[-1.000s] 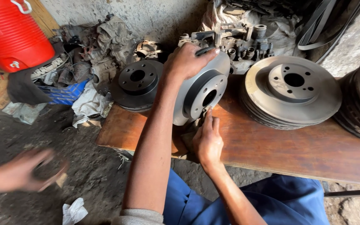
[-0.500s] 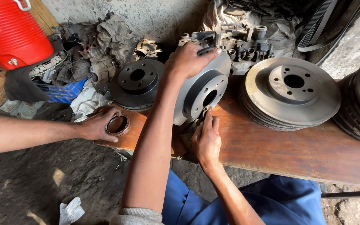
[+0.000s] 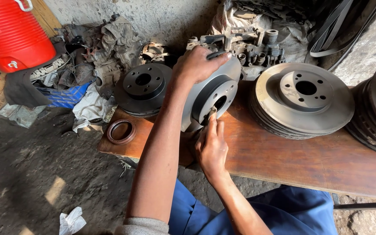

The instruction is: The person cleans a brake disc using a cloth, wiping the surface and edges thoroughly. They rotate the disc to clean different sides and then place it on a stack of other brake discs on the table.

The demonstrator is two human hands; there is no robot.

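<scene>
Brake disc [image 3: 214, 93] stands on edge on your desk [image 3: 283, 156], your left hand [image 3: 196, 65] gripping its top rim, your right hand [image 3: 212, 146] pressing a small tool [image 3: 212, 112] against its hub.

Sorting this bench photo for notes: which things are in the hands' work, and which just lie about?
In hand:
upright brake disc
left hand gripping its top rim
right hand, fingers at its hub

Lying about:
dark flat disc
stacked discs
rusty ring
red cooler
wooden plank
</scene>
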